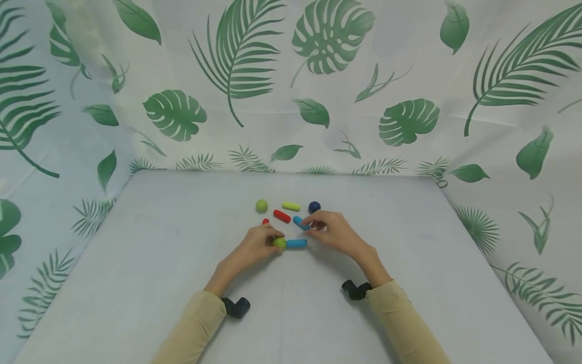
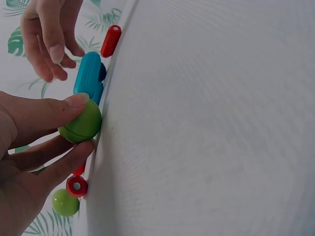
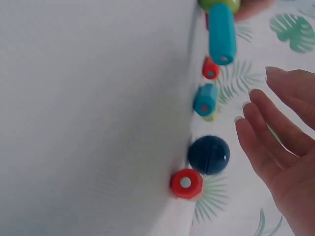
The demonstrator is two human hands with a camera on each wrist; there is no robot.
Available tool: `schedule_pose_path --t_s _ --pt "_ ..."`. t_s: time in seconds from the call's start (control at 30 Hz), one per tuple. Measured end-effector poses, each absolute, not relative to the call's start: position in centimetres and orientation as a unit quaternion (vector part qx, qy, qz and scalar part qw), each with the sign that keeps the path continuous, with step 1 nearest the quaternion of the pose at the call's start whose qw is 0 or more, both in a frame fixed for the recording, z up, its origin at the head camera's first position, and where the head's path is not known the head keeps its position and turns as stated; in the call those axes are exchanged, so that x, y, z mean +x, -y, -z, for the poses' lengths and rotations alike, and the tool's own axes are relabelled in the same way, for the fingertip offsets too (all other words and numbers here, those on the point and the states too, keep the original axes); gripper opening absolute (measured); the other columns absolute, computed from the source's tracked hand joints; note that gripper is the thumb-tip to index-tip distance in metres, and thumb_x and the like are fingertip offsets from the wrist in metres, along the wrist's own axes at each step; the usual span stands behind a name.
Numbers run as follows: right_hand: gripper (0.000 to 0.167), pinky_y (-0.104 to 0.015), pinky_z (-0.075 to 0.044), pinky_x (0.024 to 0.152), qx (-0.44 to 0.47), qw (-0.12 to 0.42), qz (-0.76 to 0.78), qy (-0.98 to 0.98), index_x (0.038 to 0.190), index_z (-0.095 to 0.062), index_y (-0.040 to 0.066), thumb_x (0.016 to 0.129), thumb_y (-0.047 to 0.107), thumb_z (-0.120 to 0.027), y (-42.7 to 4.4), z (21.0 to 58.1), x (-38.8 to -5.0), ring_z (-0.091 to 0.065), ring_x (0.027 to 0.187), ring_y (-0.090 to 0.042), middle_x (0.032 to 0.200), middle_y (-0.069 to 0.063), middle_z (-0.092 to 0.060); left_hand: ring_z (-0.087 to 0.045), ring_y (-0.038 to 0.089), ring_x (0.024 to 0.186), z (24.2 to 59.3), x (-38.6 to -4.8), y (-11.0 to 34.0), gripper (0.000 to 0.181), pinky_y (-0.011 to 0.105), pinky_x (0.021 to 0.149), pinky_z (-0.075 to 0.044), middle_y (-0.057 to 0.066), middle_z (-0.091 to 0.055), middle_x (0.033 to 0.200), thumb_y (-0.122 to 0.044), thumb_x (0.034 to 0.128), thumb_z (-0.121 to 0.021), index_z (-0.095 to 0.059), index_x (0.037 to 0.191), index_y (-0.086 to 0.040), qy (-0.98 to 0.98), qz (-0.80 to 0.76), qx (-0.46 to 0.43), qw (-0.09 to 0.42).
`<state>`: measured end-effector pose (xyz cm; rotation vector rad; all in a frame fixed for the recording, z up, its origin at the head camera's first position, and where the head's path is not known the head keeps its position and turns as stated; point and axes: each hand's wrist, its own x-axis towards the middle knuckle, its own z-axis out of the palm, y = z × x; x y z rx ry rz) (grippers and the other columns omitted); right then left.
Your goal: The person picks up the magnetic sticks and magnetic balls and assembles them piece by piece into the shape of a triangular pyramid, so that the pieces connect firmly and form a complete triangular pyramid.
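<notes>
My left hand [image 1: 256,242] pinches a lime-green ball [image 1: 279,243] between thumb and fingers, as the left wrist view also shows. A blue rod [image 1: 296,243] sticks out from that ball toward the right, end touching it. My right hand [image 1: 335,231] holds nothing; its fingers are apart and slightly bent in the right wrist view. It hovers beside a second blue rod [image 3: 205,99], with a visible gap between them. In the right wrist view, a dark blue ball [image 3: 209,155] and a red rod [image 3: 187,183] sit near that hand.
Beyond the hands on the white table [image 1: 159,242] lie another green ball [image 1: 261,206], a yellow-green rod [image 1: 291,206] and a red rod [image 1: 282,216]. Another red piece [image 1: 265,221] is partly hidden behind the left hand. A leaf-patterned cloth [image 1: 341,121] hangs around the table.
</notes>
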<state>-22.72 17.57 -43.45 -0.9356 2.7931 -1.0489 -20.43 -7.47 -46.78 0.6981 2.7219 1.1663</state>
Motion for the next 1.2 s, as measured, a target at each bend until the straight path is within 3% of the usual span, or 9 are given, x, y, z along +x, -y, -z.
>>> schedule_pose_path --t_s 0.63,1.2 --pt "0.030 -0.047 -0.056 0.095 -0.127 0.069 0.382 -0.913 0.124 -0.069 0.008 0.095 0.016 -0.072 -20.5 43.2 -25.7 -0.065 0.105 -0.029 0.118 -0.011 -0.069 -0.062 0.017 0.090 47.1 -20.4 7.5 0.034 0.028 0.083 -0.056 0.004 -0.066 0.099 -0.002 0.0846 -0.082 -0.074 0.118 0.000 -0.893 -0.387 0.223 0.053" --pt "0.037 -0.049 -0.054 0.102 -0.109 0.097 0.379 -0.914 0.128 -0.067 0.006 0.093 0.018 -0.074 -21.4 45.2 -26.7 -0.066 0.118 -0.035 0.130 -0.016 -0.067 -0.062 0.017 0.092 46.9 -20.4 7.5 0.034 0.030 0.085 -0.056 0.004 -0.066 0.101 -0.003 0.0853 -0.082 -0.074 0.119 0.000 -0.891 -0.392 0.220 0.055"
